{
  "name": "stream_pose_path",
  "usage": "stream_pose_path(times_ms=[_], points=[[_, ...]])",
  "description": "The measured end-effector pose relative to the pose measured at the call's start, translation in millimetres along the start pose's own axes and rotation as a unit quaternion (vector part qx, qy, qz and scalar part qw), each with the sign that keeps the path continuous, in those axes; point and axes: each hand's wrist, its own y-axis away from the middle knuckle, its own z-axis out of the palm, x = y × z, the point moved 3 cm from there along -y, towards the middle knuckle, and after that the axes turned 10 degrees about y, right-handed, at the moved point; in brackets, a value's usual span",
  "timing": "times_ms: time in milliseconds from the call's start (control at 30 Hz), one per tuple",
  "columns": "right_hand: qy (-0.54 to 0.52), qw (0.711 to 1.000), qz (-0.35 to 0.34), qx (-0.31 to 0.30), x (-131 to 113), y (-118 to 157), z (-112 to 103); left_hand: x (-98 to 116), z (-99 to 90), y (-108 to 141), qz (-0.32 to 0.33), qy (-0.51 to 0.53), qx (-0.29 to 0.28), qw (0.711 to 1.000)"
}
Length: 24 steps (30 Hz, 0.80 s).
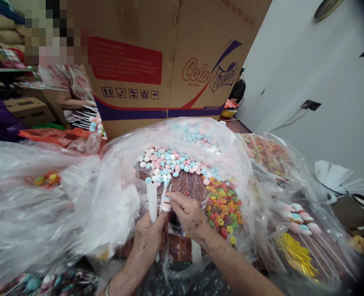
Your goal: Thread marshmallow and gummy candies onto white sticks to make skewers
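My left hand (147, 236) is closed around a bundle of white sticks (151, 199) that point upward. One more stick leans to the right of the bundle, with pink and white candies (166, 204) threaded on it. The thumb and fingers of my right hand (186, 211) pinch at this threaded stick, partly hiding it. Beyond my hands, pastel pink, blue and white round candies (175, 162) lie spread on clear plastic. Colourful ring-shaped gummies (225, 205) are heaped just right of my right hand.
A large cardboard box (132, 98) stands behind the candies. Finished candy skewers (302, 220) and yellow twist ties (297, 255) lie at right, near a container of white sticks (336, 176). Plastic bags (40, 218) cover the left. Another person (64, 82) is at far left.
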Motion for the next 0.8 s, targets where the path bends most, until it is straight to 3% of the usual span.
stream_pose_path(times_ms=[133, 233, 367, 533, 700, 800], points=[[-0.001, 1.000, 0.029, -0.002, -1, 2, 0, 4, 2.5, 2, -0.001, 0.018, -0.003, 1.000], [-0.014, 0.998, 0.054, 0.033, 3, 1, -6, 4, 5.1, 1, -0.015, 0.005, -0.032, 0.999], [0.010, 0.997, 0.038, 0.065, 7, 0, -16, 4, 6.5, 1, -0.021, -0.017, -0.062, 0.998], [0.069, 0.997, -0.021, 0.037, 3, 3, -14, 0, 3.6, -1, -0.017, 0.020, -0.029, 0.999], [0.075, 0.996, -0.038, 0.028, -5, 4, -5, -4, 2.5, -3, -0.012, 0.029, -0.006, 1.000], [0.064, 0.998, -0.014, 0.001, -5, 1, -21, 0, 4.3, 0, -0.017, 0.027, -0.020, 0.999]])
